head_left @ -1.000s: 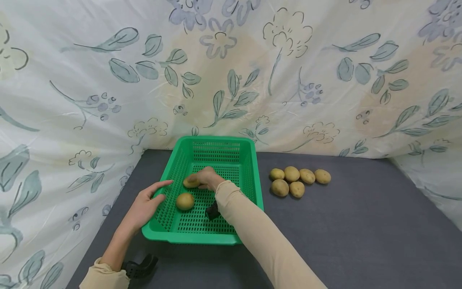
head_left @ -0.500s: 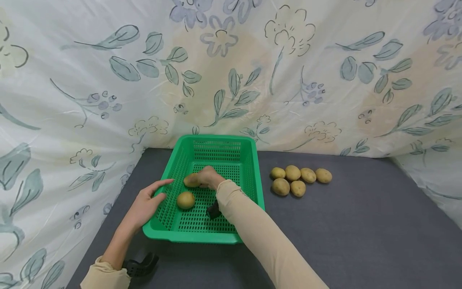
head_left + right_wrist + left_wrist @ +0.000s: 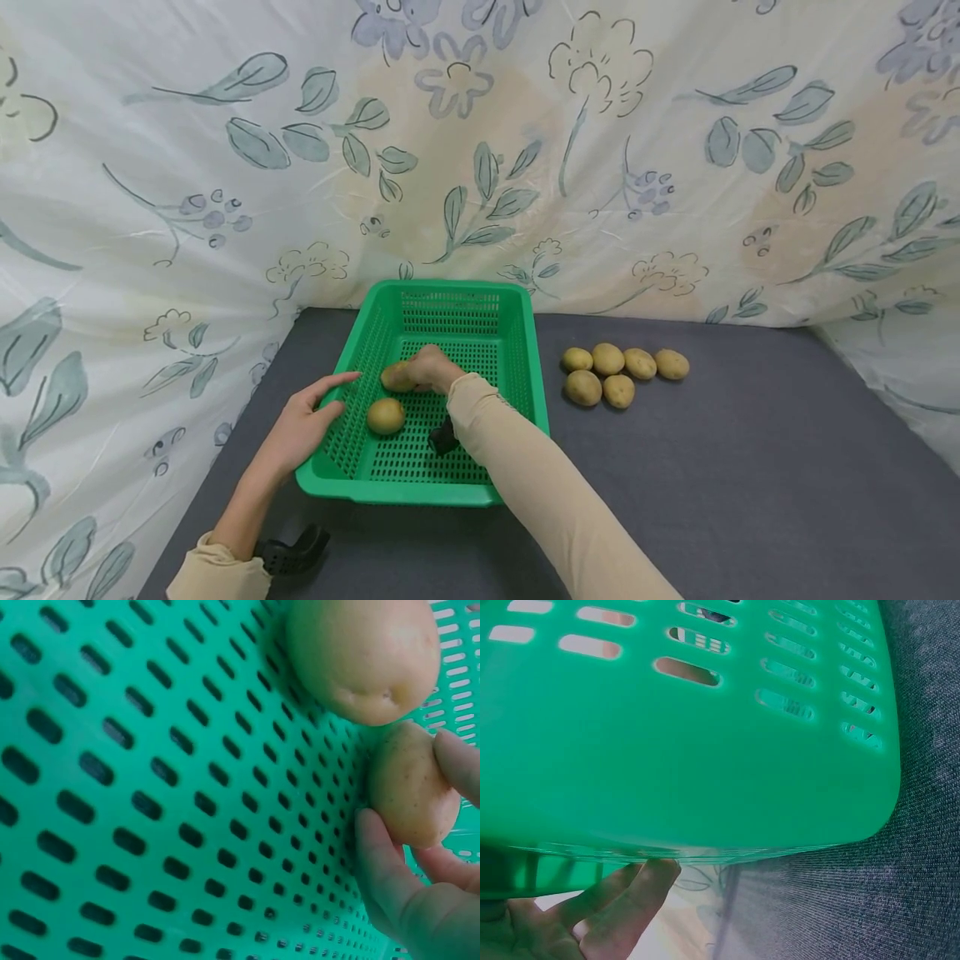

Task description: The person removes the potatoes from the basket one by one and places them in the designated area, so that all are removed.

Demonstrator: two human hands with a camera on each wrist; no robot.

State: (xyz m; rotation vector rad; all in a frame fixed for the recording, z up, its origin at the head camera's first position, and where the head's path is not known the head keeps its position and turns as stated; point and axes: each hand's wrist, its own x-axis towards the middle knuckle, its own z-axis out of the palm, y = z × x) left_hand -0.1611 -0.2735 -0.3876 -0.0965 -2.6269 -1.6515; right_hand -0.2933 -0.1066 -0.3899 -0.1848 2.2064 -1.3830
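Observation:
Inside a green perforated plastic basket [image 3: 420, 494], my right hand [image 3: 435, 369] holds a potato [image 3: 397, 377] by its end, low near the basket floor. The right wrist view shows fingers and thumb around that potato [image 3: 415, 787]. A second potato [image 3: 386, 416] lies on the basket floor, nearer to me. My left hand [image 3: 302, 425] rests at the basket's left rim, thumb and index finger spread. From the left wrist view, fingers [image 3: 634, 907] of that hand touch the outer side of the basket wall [image 3: 667, 765]; part of the hand is out of frame.
Several potatoes [image 3: 607, 359] lie in two rows on the dark grey tablecloth [image 3: 735, 467], right of the basket. A floral curtain [image 3: 480, 167] hangs behind the table and along its left side. A black wrist strap [image 3: 292, 552] sits by my left sleeve.
The potato in my right hand has tilted slightly within the grip. Both hands, the basket and the other potatoes stay in the same places.

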